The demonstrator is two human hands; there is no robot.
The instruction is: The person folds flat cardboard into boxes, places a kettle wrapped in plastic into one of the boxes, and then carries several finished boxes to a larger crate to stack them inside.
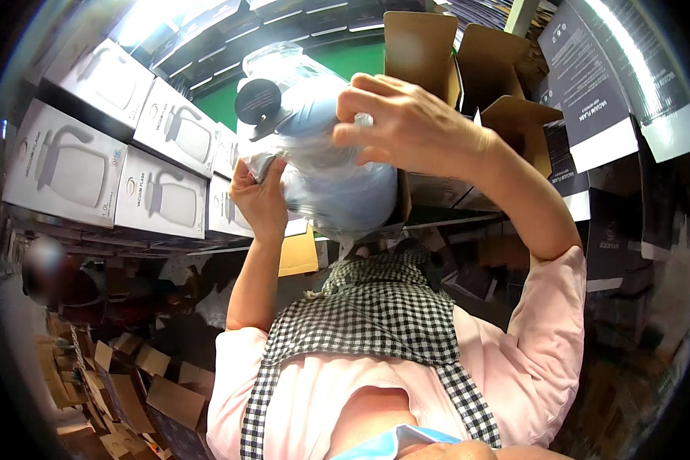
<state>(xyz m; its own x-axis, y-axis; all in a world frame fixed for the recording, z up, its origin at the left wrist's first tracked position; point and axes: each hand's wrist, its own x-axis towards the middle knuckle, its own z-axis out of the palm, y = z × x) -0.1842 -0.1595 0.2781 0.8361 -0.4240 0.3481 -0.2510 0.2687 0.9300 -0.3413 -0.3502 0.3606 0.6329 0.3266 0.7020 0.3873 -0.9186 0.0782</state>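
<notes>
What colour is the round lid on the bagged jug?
Black, on the pale blue jug; lid shows in the head view.

The left side is walled off by stacked white boxes (123,153). Passage to the right is narrowed by open brown cartons (468,69) and dark boxes (598,92); a green gap (353,57) is left between them.

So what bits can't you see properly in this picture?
Head view only:
- The pale blue flask in a clear plastic bag: its right side is hidden by the right hand, its lower left by the left hand.
- The open brown cardboard box: its inside faces away.
- The person at the left edge: blurred and dark.
</notes>
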